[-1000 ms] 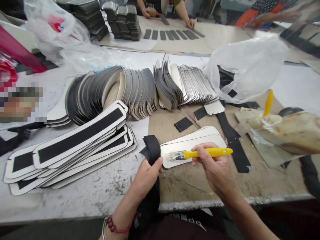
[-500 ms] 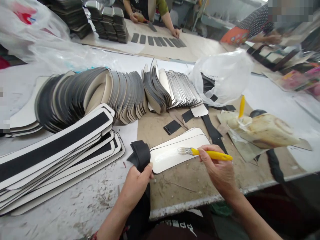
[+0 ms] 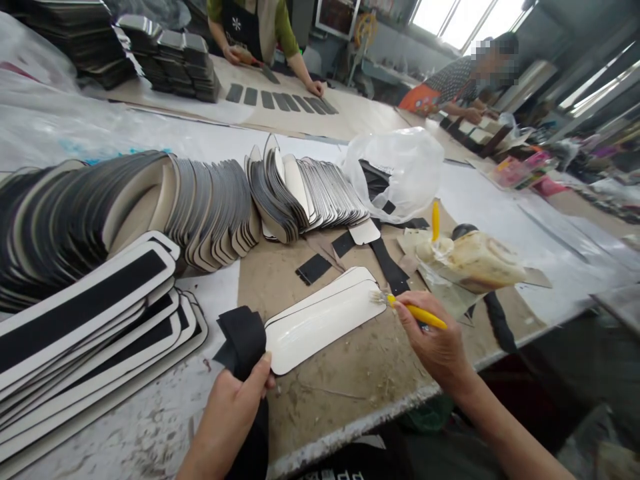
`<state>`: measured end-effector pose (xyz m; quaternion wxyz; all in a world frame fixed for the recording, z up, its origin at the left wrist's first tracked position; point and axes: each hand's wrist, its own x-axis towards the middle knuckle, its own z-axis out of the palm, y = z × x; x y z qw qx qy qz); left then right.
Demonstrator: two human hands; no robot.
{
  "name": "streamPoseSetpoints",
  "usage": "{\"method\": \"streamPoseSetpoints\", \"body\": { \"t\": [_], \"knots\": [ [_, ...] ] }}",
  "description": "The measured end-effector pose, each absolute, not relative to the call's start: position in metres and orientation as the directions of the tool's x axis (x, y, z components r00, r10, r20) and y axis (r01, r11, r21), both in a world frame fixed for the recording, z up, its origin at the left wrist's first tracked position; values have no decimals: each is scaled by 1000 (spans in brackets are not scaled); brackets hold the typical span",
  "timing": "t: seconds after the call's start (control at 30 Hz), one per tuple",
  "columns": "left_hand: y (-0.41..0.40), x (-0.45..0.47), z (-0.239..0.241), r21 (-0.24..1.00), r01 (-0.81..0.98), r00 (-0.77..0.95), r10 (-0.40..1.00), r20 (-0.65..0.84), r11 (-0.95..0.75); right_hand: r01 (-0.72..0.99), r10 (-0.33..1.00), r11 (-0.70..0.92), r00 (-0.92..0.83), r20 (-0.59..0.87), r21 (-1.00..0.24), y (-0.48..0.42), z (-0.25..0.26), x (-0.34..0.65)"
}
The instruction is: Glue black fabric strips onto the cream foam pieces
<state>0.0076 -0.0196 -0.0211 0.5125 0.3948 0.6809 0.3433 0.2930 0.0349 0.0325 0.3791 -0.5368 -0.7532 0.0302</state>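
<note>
My right hand [image 3: 434,337] is closed around a yellow-handled brush [image 3: 425,316]. Its bristles touch the far right end of a white rounded panel [image 3: 320,321], which has a wet shine toward its left part. A second such panel lies partly under it. My left hand [image 3: 235,400] is closed on a bundle of black strips [image 3: 245,340], and its thumb rests at the panel's near left corner. The fingers beneath are partly hidden. Both panels lie on a brown board [image 3: 340,400] with dried smears.
Long white pieces with black centres [image 3: 85,300] are piled at left. Rows of curved panels [image 3: 215,207] stand behind. A plastic bag [image 3: 400,167], black scraps [image 3: 313,269] and a glue-coated container [image 3: 480,257] with another yellow handle lie beyond. Two people work at the far table [image 3: 370,113].
The brush has moved along the panel from its middle to its right end. My left hand still holds the black strips at the panel's corner. The camera view has turned to the right.
</note>
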Motion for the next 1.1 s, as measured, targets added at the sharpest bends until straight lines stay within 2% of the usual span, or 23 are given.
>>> {"method": "streamPoseSetpoints", "body": {
  "t": [0.2, 0.27, 0.37, 0.5, 0.63, 0.7, 0.8, 0.87, 0.97, 1.1],
  "knots": [
    [-19, 8, -20, 855, 219, -169, 881, -441, 470, 790, 801, 497, -257, 541, -360, 28, 35, 290],
    [-19, 8, -20, 855, 217, -176, 881, -440, 470, 771, 810, 510, -281, 515, -381, 23, 35, 282],
    [-20, 9, -18, 874, 190, -162, 893, -420, 446, 668, 846, 501, -244, 474, -550, 14, 37, 258],
    [-20, 10, -16, 877, 169, -143, 892, -429, 449, 470, 921, 378, -102, 376, -798, 2, 42, 214],
    [-20, 10, -17, 885, 157, -144, 897, -418, 438, 339, 968, 251, -76, 239, -907, -1, 34, 194],
    [-20, 10, -18, 889, 154, -143, 900, -412, 432, 372, 972, 234, -81, 220, -898, 1, 27, 201],
    [-20, 10, -21, 893, 141, -138, 902, -409, 427, 503, 948, 295, -47, 315, -813, 5, 25, 219],
    [-21, 10, -22, 894, 130, -138, 901, -412, 429, 530, 931, 325, -36, 362, -784, 6, 29, 224],
    [-21, 11, -21, 895, 121, -138, 900, -413, 429, 450, 932, 343, -51, 359, -825, 3, 35, 212],
    [-22, 11, -20, 900, 121, -152, 904, -401, 419, 343, 957, 287, -57, 285, -894, -1, 31, 186]
  ]
}}
